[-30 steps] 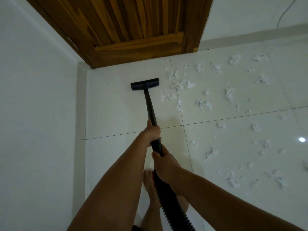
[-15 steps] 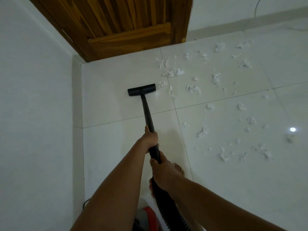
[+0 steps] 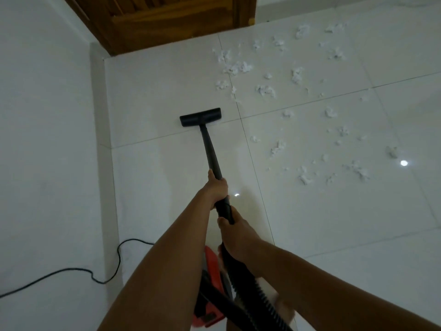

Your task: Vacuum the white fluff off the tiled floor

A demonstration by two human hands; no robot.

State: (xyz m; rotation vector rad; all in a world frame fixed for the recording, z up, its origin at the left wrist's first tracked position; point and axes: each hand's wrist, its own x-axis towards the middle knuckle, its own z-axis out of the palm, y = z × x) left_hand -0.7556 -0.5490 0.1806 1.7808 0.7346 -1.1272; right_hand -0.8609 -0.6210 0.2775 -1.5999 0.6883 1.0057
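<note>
Both hands on the vacuum pipe (image 3: 210,149): left hand (image 3: 216,187) wrapped tight higher up, right hand (image 3: 235,235) wrapped tight lower down by the bendy hose (image 3: 253,292). Black vacuum head (image 3: 200,117) flat on the tiled floor (image 3: 152,96), on a clean patch near the wall. White fluff (image 3: 266,90) spread over the tiles to the right, up near the wooden door (image 3: 171,17) too. Lots left to suck up. Job looks only just started.
</note>
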